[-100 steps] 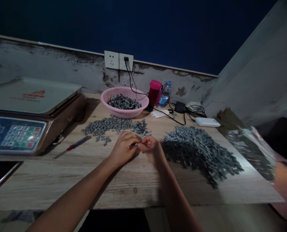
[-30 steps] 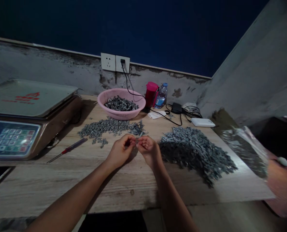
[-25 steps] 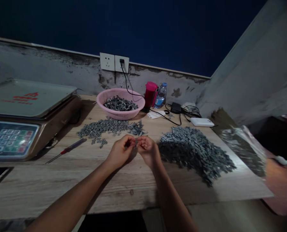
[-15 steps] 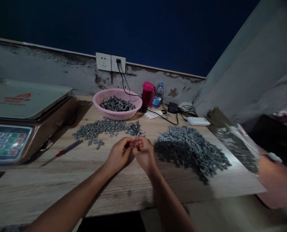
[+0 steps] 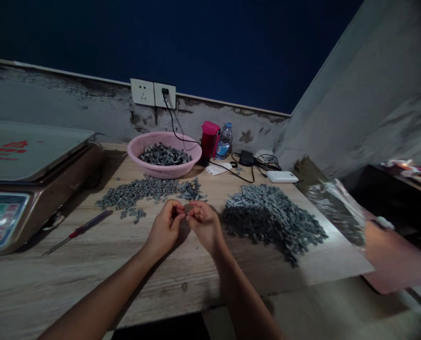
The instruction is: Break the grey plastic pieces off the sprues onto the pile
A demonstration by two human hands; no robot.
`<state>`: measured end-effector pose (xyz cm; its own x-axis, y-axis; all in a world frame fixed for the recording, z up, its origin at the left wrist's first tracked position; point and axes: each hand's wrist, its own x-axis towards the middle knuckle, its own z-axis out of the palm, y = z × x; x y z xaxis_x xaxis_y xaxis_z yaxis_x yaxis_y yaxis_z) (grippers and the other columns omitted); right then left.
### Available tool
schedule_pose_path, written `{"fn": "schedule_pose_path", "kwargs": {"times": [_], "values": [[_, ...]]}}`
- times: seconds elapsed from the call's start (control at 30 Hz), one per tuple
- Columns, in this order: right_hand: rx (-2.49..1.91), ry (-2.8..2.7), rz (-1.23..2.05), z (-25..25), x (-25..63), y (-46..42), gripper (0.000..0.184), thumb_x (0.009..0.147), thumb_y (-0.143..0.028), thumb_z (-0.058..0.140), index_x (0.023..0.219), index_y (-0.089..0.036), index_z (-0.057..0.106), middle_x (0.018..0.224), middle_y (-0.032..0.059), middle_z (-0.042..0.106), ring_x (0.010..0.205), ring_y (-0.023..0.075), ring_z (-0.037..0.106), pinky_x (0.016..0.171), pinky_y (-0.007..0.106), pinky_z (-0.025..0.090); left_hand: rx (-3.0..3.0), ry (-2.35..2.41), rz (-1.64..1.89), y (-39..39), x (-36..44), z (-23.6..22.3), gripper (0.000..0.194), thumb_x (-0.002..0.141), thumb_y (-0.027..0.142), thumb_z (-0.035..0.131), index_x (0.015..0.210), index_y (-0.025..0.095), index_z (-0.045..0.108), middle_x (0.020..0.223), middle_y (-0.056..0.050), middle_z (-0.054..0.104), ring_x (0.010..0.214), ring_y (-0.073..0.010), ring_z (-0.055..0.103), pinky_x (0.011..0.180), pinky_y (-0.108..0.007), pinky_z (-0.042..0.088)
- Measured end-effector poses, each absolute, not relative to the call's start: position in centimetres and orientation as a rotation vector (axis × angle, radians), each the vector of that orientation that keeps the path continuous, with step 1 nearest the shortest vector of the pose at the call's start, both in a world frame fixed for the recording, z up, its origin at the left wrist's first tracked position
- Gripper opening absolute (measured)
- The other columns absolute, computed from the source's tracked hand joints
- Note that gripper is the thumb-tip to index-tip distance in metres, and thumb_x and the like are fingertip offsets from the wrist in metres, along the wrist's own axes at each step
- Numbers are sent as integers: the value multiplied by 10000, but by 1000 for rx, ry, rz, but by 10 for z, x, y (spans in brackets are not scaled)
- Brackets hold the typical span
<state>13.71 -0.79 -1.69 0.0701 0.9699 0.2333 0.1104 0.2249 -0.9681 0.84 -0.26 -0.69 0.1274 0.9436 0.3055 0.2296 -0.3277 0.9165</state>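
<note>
My left hand (image 5: 164, 230) and my right hand (image 5: 204, 228) meet above the middle of the wooden table (image 5: 54, 278). Their fingertips pinch a small grey metal piece (image 5: 188, 208) between them, partly hidden by my fingers. Just behind my left hand lies a spread of small grey metal pieces (image 5: 136, 196). To the right of my right hand is a much larger heap of similar pieces (image 5: 270, 217). Neither hand touches a pile.
A pink plastic basket (image 5: 150, 171) holds more grey pieces. A red-handled screwdriver (image 5: 86, 226) and an electronic scale (image 5: 19, 163) lie left. A bottle, red cup, cables and white power bank stand behind. At right, another person's blurred hand (image 5: 383, 250) is beside a clear plastic bag (image 5: 332, 210).
The whole scene has drifted left in the view as my head turned. My hands have stayed together around the small piece. The clear bag and the other person's hand have shifted along with the scene.
</note>
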Motion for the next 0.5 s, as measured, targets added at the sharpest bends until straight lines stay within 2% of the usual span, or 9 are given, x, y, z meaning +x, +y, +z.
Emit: {"fn": "schedule_pose_path", "kwargs": {"times": [0.33,0.5], "values": [[-1119,-1264,1097,-8,144,-6,291,638,-220,568,923,-174,538,593,-49,534,511,103,488,523,224,396,1450,1025,1182,1,9,-7,95,725,202,580,813,171,564,732,8,576,710,-132,538,675,-248,417],[-1229,-1432,826,-13,141,-8,348,668,-170,518,1015,-190,527,641,-36,563,557,121,528,578,242,434,1523,1086,1192,-2,10,-7,73,745,195,537,813,176,556,757,1,584,718,-137,546,671,-249,423]]}}
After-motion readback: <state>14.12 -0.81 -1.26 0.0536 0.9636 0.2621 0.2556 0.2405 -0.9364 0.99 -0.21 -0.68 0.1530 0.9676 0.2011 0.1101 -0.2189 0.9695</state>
